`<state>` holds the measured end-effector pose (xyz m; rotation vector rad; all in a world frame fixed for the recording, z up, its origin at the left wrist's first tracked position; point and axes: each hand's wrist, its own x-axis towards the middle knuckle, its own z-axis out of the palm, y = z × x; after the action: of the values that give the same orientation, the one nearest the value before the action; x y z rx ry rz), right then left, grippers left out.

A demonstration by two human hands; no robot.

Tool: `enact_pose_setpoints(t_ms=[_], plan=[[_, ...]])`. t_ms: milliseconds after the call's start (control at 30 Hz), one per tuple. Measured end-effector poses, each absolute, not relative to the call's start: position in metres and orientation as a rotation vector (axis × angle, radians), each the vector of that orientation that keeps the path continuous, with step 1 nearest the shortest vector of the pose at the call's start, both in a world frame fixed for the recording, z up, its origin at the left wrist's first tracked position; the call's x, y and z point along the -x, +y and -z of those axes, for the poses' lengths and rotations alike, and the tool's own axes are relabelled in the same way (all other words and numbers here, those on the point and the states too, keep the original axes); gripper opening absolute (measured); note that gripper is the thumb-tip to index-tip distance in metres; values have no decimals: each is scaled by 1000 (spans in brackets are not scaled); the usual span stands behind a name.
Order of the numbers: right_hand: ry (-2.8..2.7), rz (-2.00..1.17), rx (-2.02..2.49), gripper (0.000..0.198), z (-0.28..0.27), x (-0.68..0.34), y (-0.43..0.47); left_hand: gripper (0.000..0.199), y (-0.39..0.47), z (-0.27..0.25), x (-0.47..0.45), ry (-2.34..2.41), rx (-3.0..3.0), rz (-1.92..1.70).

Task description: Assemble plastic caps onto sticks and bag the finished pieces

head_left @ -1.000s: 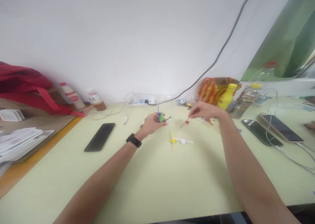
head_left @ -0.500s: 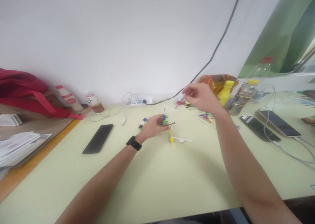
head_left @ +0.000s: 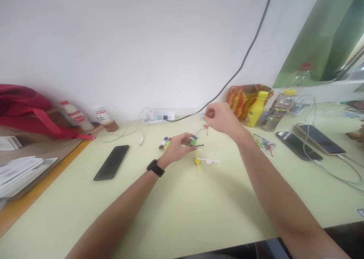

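Observation:
My left hand [head_left: 178, 147], wearing a black watch, curves its fingers and thumb round a small green plastic piece [head_left: 193, 142]. A black stick [head_left: 199, 145] and a blue stick [head_left: 198, 133] jut out beside it. My right hand [head_left: 222, 118] is raised near the wall with its fingers closed; whatever they hold is hidden. Just below them lies a red plastic piece [head_left: 206, 127]. In front of my left hand, a yellow piece with sticks [head_left: 197, 161] and a white piece with sticks [head_left: 209, 161] lie side by side. Several coloured round pieces [head_left: 165, 142] sit behind my left hand.
Small coloured parts [head_left: 265, 145] lie right of my right forearm. Further right are two phones [head_left: 297, 145] with cables; a black phone [head_left: 111, 162] lies left. Along the wall stand a power strip [head_left: 159, 116], bottles [head_left: 256, 109] and a striped bag [head_left: 237, 99]. Papers [head_left: 25, 171] lie far left.
My right hand has moved a little left and down. The small coloured parts now show right of my forearm, farther right than before. The blue stick leans more; my left hand barely moved.

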<state>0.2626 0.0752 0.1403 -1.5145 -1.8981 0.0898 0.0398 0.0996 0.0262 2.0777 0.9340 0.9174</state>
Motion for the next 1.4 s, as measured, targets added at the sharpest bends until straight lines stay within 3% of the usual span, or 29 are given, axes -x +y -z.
enact_pose_setpoints(t_ms=[200,333,600,800,1033,1400], plan=[[-1934,-80,1604,9,-140,-262,75,49,101,-27,-37,958,-2087,-995],[-1921,-43,1495,29,-141,-261,75,47,101,-32,-35,892,-2026,-1015],[-2144,-516,1374,63,-144,-268,75,37,99,-42,-31,723,-1890,-1005],[-2222,-580,1405,57,-139,-270,82,49,99,-38,-31,715,-1804,-933],[-2360,-602,1530,47,-138,-275,82,44,101,-32,-33,733,-1874,-966],[-2233,-832,1608,78,-150,-273,66,40,94,-36,-38,747,-1869,-925]])
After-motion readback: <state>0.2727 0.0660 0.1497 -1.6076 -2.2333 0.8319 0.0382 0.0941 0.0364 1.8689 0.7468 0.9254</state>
